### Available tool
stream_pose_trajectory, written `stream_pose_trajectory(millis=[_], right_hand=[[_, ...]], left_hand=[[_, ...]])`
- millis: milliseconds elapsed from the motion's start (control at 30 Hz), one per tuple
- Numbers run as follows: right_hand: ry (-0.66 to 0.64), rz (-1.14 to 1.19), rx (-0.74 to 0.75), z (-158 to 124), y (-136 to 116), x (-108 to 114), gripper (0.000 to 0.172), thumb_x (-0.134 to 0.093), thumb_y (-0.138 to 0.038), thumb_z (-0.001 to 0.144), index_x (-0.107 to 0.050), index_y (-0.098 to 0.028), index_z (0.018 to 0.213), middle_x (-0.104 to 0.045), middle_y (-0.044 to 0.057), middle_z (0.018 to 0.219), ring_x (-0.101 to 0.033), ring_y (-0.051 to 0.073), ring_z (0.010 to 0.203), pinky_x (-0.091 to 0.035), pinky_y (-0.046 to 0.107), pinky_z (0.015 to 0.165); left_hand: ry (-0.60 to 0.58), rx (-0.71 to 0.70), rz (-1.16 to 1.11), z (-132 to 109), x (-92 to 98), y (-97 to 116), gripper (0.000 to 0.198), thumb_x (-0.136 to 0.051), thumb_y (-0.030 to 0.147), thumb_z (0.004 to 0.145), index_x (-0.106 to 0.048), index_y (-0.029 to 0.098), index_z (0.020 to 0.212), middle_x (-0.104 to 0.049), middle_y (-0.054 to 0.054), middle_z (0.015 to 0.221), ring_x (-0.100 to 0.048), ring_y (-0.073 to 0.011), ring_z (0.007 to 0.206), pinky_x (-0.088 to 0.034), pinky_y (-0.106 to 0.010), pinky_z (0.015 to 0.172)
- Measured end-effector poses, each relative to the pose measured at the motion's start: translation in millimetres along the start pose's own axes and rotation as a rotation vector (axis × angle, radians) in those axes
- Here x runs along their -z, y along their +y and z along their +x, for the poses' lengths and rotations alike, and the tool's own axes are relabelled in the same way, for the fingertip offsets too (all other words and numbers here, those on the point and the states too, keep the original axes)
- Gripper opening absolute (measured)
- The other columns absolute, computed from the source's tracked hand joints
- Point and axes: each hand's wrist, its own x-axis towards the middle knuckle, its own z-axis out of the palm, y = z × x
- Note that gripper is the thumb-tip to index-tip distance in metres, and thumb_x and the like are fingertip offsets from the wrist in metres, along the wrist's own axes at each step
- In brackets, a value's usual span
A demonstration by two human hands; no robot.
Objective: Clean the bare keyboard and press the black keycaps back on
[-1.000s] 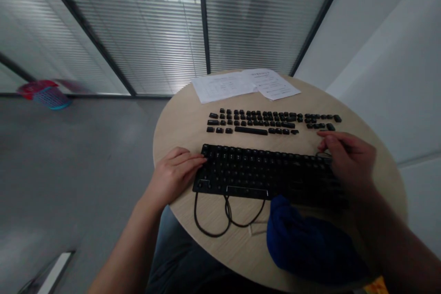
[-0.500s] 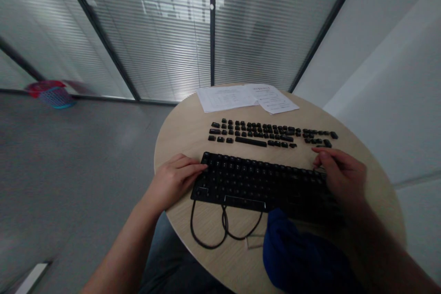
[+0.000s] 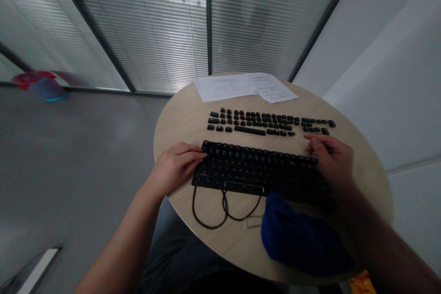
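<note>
Head view: the keyboard [image 3: 255, 172] lies crosswise on the desk [image 3: 179, 119], with its long axis from left to right. The left hand [image 3: 174, 165] rests open on its left end. The right hand [image 3: 330, 161], with fingers curled, is at its right end, nearest the loose keycaps [image 3: 268, 123]; whether it grips anything cannot be told.

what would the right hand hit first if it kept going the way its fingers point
Probably the loose keycaps laid out just beyond the keyboard: the right hand points at their right-end cluster, with bare table between, though depth is unclear.

Loose keycaps [image 3: 268, 123] behind keyboard [image 3: 255, 171], papers [image 3: 244, 86] beyond.
</note>
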Motion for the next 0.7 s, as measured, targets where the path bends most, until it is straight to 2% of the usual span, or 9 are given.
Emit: stream_pose_trajectory(millis=[500, 700], right_hand=[[-0.057, -0.008, -0.012, 0.4, 11.1, -0.6, 0.025, -0.064, -0.043, 0.093, -0.079, -0.023, 0.097, -0.07, 0.002, 0.067, -0.065, 0.018, 0.058, -0.053, 0.031, 0.055], [-0.115, -0.09, 0.057, 2.1, 16.3, -2.4, 0.028, -0.063, -0.045, 0.092, -0.08, -0.023, 0.097, -0.072, 0.002, 0.067, -0.067, 0.019, 0.059, -0.053, 0.03, 0.055]], left_hand=[[-0.05, 0.083, -0.106, 4.3, 1.6, 1.7, 0.022, -0.058, 0.028, 0.099, -0.079, 0.023, 0.102, -0.075, -0.007, 0.097, -0.069, -0.0174, 0.09, -0.059, -0.033, 0.078], [-0.092, 0.131, -0.178, 7.3, 4.3, 3.0, 0.021, -0.058, 0.029, 0.098, -0.078, 0.023, 0.103, -0.075, -0.007, 0.096, -0.07, -0.0184, 0.09, -0.06, -0.035, 0.079]])
